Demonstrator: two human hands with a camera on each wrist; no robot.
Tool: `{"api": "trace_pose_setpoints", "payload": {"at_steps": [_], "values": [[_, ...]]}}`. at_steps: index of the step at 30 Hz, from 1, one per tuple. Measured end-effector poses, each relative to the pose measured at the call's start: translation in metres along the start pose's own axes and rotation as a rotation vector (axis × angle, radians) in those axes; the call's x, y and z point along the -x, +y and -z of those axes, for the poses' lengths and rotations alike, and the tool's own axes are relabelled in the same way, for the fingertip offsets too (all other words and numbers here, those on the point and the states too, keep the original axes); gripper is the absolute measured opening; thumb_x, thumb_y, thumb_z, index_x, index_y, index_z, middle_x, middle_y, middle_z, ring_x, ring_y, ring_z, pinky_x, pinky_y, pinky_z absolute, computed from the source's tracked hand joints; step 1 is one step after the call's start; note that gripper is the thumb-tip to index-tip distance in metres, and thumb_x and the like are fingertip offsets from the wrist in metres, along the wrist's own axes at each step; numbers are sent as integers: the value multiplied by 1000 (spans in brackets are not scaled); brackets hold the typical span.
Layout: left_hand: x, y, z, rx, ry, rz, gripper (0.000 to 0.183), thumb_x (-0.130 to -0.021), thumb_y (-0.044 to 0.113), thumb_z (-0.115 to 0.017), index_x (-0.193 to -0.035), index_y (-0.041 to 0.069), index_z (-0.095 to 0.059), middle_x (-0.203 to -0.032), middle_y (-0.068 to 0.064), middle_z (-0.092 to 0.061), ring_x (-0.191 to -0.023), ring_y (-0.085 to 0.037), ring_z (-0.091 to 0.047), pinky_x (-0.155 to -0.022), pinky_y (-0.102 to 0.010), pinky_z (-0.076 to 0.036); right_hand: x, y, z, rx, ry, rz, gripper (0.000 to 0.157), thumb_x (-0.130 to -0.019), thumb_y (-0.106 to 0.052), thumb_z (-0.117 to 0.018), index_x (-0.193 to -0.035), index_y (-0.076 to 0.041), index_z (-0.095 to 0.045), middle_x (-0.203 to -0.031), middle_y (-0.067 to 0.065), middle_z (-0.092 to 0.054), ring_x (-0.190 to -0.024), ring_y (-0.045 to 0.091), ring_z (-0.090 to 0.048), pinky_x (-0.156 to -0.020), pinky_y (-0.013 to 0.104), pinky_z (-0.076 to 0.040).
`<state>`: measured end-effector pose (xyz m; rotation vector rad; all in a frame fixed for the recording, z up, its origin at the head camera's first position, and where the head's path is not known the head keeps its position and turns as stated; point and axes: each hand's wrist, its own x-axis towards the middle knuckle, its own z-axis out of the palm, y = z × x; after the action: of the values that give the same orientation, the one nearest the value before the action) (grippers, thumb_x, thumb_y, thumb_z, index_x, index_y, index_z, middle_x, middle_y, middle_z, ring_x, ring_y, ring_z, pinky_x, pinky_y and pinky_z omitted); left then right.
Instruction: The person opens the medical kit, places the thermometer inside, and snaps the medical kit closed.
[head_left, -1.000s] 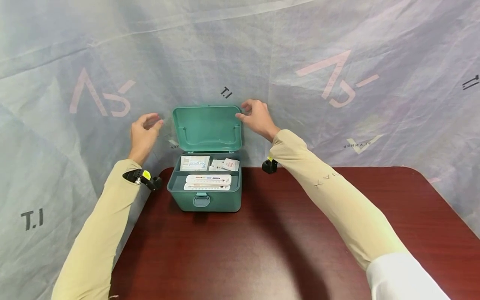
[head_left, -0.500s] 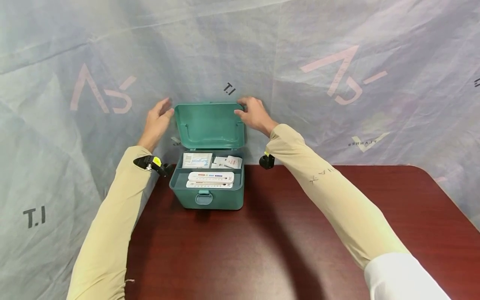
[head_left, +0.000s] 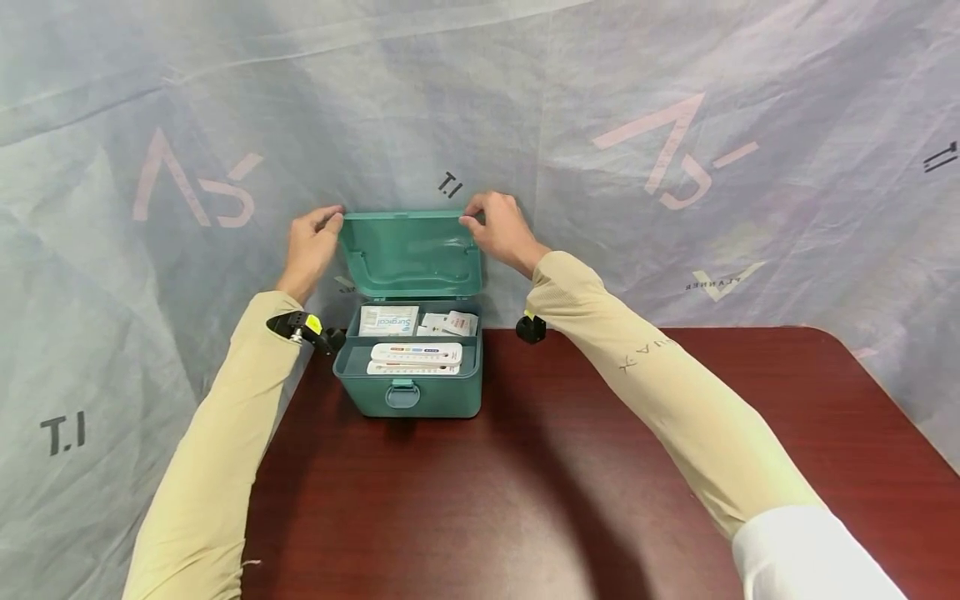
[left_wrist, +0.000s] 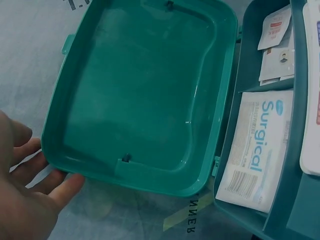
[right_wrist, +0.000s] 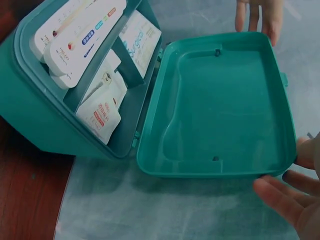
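A teal first-aid box (head_left: 420,396) stands at the table's far edge, its lid (head_left: 412,254) raised. My left hand (head_left: 311,250) holds the lid's upper left corner. At the opposite upper corner, my right hand (head_left: 504,229) pinches the rim between thumb and fingers. Parts of the fingers are hidden behind the lid in both wrist views. Inside the box lie white thermometer-like cards (head_left: 417,354) in front. A flat packet marked "Surgical" (left_wrist: 257,150) lies in the rear left compartment, with small white sachets (right_wrist: 102,112) in the rear right one.
The box sits on a dark red table (head_left: 637,467). A grey printed cloth (head_left: 600,167) hangs close behind the lid and along the left side. A clasp (head_left: 402,393) is on the box's front.
My left hand has moved right and up to the lid's corner, and my right hand has come onto the opposite one. The lid's top has tipped slightly forward.
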<state>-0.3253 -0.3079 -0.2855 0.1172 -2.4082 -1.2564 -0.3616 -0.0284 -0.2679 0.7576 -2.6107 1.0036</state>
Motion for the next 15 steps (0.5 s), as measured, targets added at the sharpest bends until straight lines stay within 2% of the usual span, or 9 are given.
{"api": "trace_pose_setpoints", "payload": {"at_steps": [3, 10, 15], "values": [[0, 0, 2, -5, -18, -4, 41, -101, 30, -44, -135, 8, -54, -134, -12, -53, -119, -23, -50, -96, -37, -43, 0, 1, 0, 16, 14, 7, 19, -95, -18, -59, -100, -4, -69, -103, 9, -66, -94, 19, -58, -80, 31, -47], [1, -1, 3, -31, -52, -23, 39, -101, 30, -45, -132, 9, -57, -132, -12, -53, -117, -25, -50, -94, -38, -43, 1, 5, 2, 4, 19, 22, 18, -95, -19, -60, -96, -4, -71, -95, 7, -67, -70, 16, -56, -65, 29, -45], [1, -4, 3, -27, -31, -34, 37, -101, 28, -45, -129, 8, -60, -130, -13, -54, -116, -25, -51, -94, -38, -44, 3, 4, 3, -46, 1, 19, 15, -94, -20, -62, -93, -7, -70, -91, 4, -66, -72, 13, -58, -65, 27, -47]]}}
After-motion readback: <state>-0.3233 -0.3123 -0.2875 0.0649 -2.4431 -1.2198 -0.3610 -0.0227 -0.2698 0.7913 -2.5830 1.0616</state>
